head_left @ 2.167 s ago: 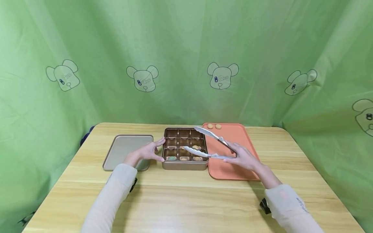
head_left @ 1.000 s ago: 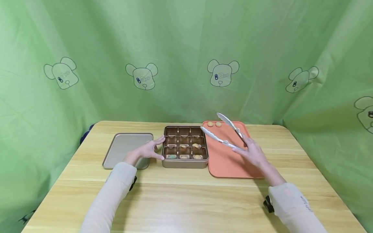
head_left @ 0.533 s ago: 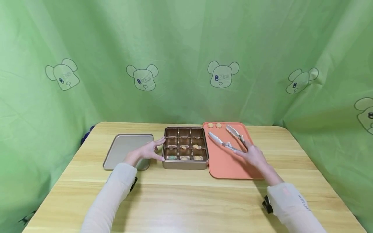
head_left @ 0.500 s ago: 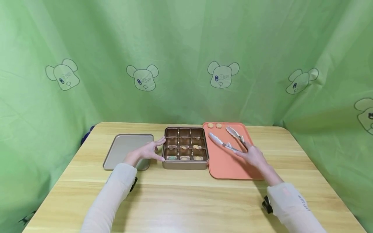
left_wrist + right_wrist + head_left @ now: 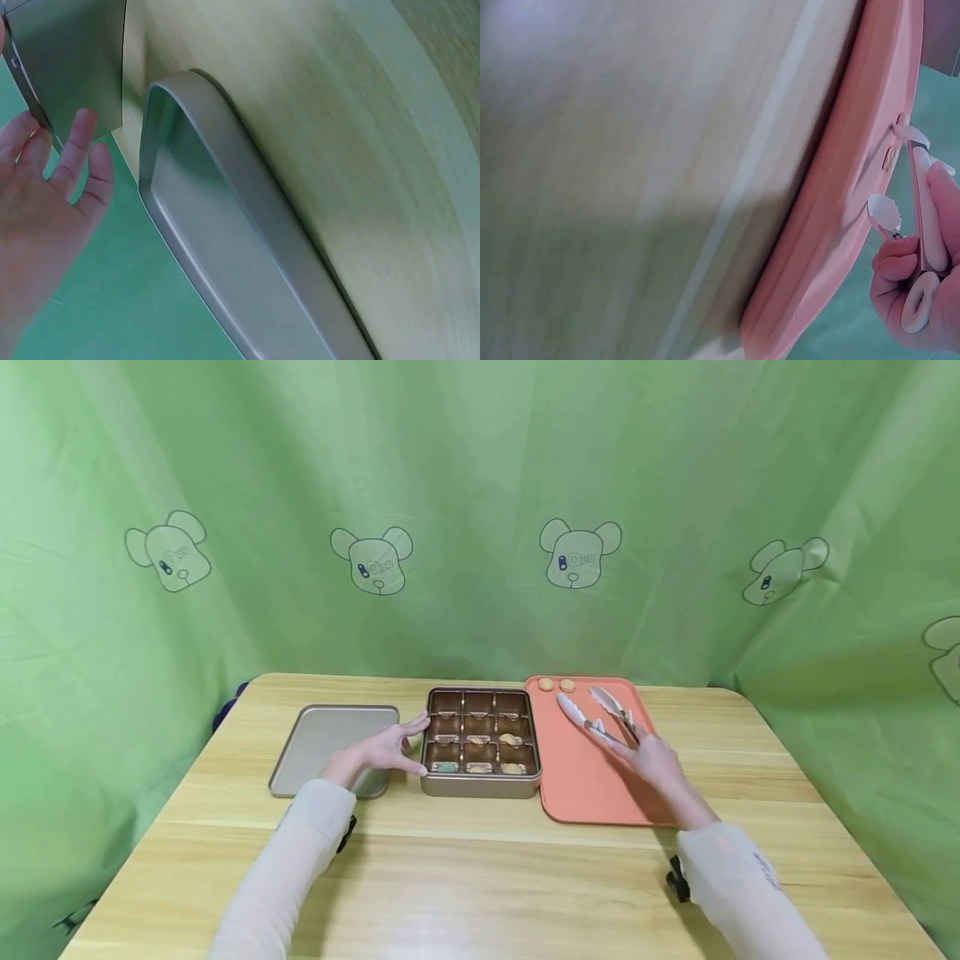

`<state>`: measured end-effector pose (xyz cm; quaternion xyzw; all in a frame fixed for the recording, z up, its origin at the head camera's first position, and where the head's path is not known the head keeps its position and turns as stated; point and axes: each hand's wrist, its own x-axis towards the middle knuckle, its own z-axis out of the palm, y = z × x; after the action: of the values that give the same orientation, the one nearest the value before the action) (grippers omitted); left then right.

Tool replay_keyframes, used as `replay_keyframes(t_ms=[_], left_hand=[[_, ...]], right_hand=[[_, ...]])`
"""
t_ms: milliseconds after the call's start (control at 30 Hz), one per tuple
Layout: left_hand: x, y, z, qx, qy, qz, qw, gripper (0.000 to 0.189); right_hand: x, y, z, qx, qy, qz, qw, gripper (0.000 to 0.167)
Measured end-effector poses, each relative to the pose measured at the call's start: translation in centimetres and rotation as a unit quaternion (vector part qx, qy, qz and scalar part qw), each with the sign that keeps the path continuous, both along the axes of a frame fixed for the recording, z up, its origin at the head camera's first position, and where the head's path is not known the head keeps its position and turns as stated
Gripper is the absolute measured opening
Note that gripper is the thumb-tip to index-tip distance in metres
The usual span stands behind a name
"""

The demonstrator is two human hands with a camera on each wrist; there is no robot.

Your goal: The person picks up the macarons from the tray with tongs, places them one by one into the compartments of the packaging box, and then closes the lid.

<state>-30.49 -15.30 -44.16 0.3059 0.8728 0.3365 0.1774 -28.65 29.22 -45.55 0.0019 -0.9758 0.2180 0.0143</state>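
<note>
A brown metal box (image 5: 480,788) with a divided insert stands mid-table. Cookies lie in its front compartments, one of them green (image 5: 447,767), and a tan cookie (image 5: 508,739) sits in the middle row at right. My left hand (image 5: 381,748) rests against the box's left side, thumb at the front corner, fingers extended. My right hand (image 5: 654,762) grips metal tongs (image 5: 602,729), whose arms are spread above the orange tray (image 5: 592,785). Nothing is between the tong tips. Two round cookies, a left one (image 5: 546,684) and a right one (image 5: 567,685), lie at the tray's far left corner.
A flat metal lid (image 5: 330,743) lies to the left of the box, partly under my left hand; its raised rim shows in the left wrist view. The orange tray adjoins the box's right side. A green curtain (image 5: 480,527) hangs behind the wooden table (image 5: 480,877).
The tongs have gone from over the box to the right and down over the tray, and their arms have come closer together. My left hand has stayed at the box.
</note>
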Motion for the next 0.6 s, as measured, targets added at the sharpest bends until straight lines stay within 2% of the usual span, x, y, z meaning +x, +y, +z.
replay_keyframes(t_ms=[267, 600], left_hand=[[0.0, 0.0, 0.0, -0.001, -0.006, 0.003, 1.0000, 0.093], [-0.1, 0.1, -0.1, 0.003, -0.002, 0.001, 1.0000, 0.093]], right_hand=[[-0.7, -0.5, 0.1, 0.018, -0.002, -0.015, 0.9997, 0.053], [-1.1, -1.0, 0.0, 0.009, -0.007, -0.033, 0.9994, 0.048]])
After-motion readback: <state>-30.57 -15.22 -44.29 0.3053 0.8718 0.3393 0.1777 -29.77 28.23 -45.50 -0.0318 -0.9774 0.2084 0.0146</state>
